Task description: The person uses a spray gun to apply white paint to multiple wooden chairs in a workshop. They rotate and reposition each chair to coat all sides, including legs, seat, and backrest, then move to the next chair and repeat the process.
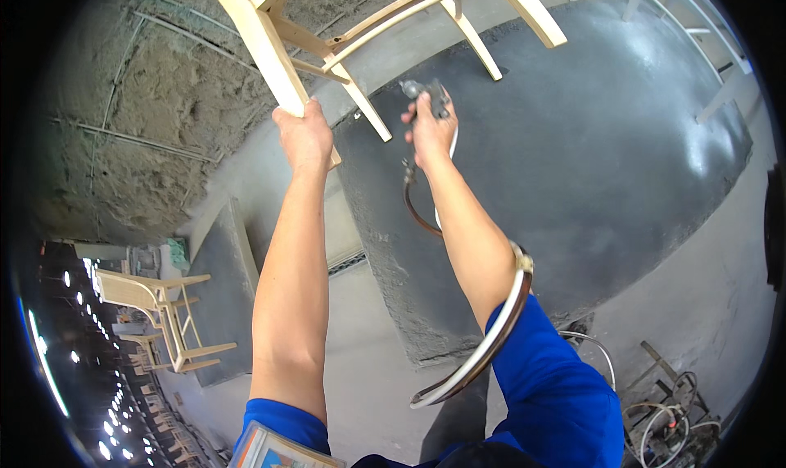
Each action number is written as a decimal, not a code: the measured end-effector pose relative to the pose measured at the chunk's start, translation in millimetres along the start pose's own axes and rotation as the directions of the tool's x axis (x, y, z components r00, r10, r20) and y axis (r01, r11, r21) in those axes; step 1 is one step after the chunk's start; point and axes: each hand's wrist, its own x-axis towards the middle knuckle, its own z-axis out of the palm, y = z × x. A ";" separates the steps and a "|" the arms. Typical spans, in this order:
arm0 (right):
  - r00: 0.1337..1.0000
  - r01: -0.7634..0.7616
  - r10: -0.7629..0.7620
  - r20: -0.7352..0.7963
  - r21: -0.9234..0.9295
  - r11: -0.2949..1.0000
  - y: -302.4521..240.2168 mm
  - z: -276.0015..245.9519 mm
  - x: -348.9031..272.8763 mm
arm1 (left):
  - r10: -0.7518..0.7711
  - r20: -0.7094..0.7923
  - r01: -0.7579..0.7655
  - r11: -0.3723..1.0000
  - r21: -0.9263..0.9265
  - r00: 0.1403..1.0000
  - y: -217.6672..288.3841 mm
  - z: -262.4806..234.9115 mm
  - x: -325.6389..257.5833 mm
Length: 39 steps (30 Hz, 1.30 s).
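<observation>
Two arms [291,321] hold one chair [274,63] (and one sprayer [436,99]).

chair [268,58] smooth wood, matt-ish; spray gun [440,101] looks metal. slab top [532,157] smooth w/ slt sheen, edge [386,263] v. rough.

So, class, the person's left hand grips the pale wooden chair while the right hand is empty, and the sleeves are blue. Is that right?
Not quite: the right hand is not empty. The head view shows it holding a grey, spray-gun-like tool. The left hand does grip the pale wooden chair, and the sleeves are blue.
</observation>
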 end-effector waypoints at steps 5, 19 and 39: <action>0.997 -0.077 0.076 -0.017 -0.087 0.993 -1.7 15.1 10.3 | 0.038 -0.047 -0.035 0.997 0.063 0.998 8.3 -5.1 -1.5; 0.976 -0.214 0.201 -0.077 -0.241 0.947 -26.4 -89.8 -61.5 | -0.033 0.009 0.032 0.996 0.088 0.999 20.6 -9.5 29.8; 0.955 0.285 -0.212 0.210 -0.432 0.856 -91.1 63.0 32.4 | -0.027 -0.103 0.064 0.927 0.369 0.994 3.5 -10.7 9.2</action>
